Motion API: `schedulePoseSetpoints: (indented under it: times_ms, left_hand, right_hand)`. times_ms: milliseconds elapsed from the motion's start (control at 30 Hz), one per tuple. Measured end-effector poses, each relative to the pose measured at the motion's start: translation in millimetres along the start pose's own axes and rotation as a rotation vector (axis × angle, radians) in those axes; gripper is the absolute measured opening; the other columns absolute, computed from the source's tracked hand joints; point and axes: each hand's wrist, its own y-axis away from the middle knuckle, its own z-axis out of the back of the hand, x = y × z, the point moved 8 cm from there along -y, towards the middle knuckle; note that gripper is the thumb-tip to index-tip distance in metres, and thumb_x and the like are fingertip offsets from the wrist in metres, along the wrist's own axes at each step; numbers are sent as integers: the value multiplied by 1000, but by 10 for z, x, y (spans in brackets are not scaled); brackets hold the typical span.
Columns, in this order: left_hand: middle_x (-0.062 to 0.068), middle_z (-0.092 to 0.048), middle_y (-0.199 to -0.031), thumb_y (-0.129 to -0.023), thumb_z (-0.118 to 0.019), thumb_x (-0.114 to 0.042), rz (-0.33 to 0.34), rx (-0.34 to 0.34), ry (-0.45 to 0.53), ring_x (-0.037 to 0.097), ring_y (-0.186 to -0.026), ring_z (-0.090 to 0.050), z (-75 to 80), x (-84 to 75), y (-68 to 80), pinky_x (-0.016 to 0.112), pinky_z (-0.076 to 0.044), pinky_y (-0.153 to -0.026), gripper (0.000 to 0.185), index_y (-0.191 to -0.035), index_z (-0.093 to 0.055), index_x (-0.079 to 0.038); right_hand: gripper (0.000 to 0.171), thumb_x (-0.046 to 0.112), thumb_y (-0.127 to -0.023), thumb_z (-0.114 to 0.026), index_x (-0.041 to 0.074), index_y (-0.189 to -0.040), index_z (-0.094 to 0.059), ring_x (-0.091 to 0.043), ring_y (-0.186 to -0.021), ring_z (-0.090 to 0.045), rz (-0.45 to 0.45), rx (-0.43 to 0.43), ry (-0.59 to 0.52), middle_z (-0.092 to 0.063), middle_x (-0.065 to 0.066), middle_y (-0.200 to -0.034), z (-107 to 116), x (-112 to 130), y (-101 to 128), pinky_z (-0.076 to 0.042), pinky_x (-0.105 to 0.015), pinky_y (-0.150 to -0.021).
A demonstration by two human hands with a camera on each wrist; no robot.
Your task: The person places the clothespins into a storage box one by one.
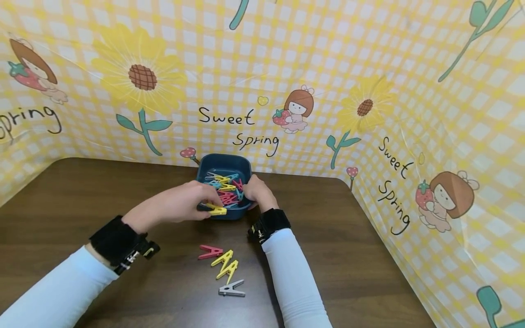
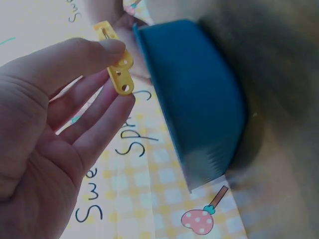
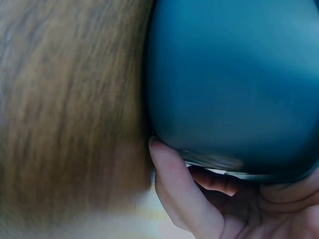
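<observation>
Pinching a yellow clothespin (image 1: 216,210) between thumb and fingers, the left hand (image 1: 176,205) was at the near rim of the blue bowl (image 1: 223,165) in the frame centre. The right hand (image 1: 257,191) gripped the bowl's rim; steadying it seemed wise for lifting cleanly.

A yellow plastic clothespin (image 2: 117,70), two round holes in its flat end, sits pinched between the left hand's (image 1: 180,202) thumb and fingertips; the blue bowl (image 1: 223,167) of mixed-colour clothespins lies just beyond, its near rim gripped by the right hand (image 1: 257,192).
</observation>
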Motion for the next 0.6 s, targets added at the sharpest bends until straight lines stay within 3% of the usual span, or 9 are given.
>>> schedulePoseSetpoints:
  times_ms: [267, 433, 600]
  left_hand:
    - [11, -82, -118, -94, -81, -5, 157, -60, -30, 24, -105, -75, 203, 338, -281, 49, -66, -95, 27, -121, -81, -7]
    - [15, -80, -123, -95, -82, -6, 257, -19, -68, 28, -110, -74, 131, 598, -418, 53, -64, -102, 30, -125, -80, -4]
    - [15, -80, -119, -94, -83, -6, 266, 32, -132, 28, -109, -74, 14, 712, -509, 53, -64, -102, 26, -119, -80, -4]
  right_hand:
    - [58, 24, -117, -46, 3, -167, -27, -34, -96, -76, -19, 28, -3, -50, -27, -159, 40, 5, 22, -70, -40, -67]
    - [56, 25, -117, -46, 4, -167, -28, -32, -92, -75, -32, 32, -2, -52, -26, -157, 22, -10, -21, -69, -39, -64]
    - [59, 26, -118, -45, 6, -169, -24, -34, -97, -76, -16, 23, -6, -50, -26, -160, 2, -20, -34, -69, -39, -66]
